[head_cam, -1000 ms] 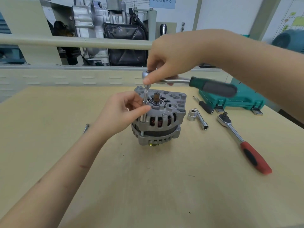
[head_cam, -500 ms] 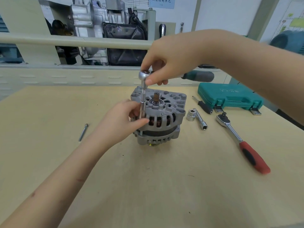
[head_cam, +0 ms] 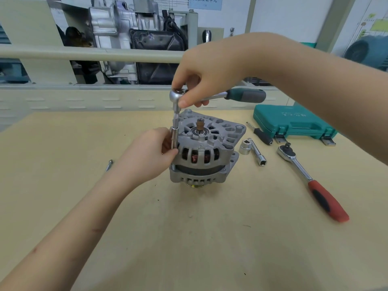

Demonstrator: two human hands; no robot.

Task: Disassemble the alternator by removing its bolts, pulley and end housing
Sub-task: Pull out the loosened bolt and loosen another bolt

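Note:
The silver alternator stands upright on the wooden bench, shaft end up, copper windings showing through its slots. A green-handled ratchet with a long socket extension stands vertically on a bolt at the alternator's left edge. My right hand grips the ratchet head from above. My left hand pinches the lower end of the extension against the housing. One removed bolt lies on the bench to the left.
To the right lie a loose socket, an extension bar, a small screwdriver, a red-handled ratchet and a closed green tool case. Engine parts sit behind a rail at the back.
The ratchet handle swung away from me and back toward the right. The socket and my left hand have slid lower down the alternator's side.

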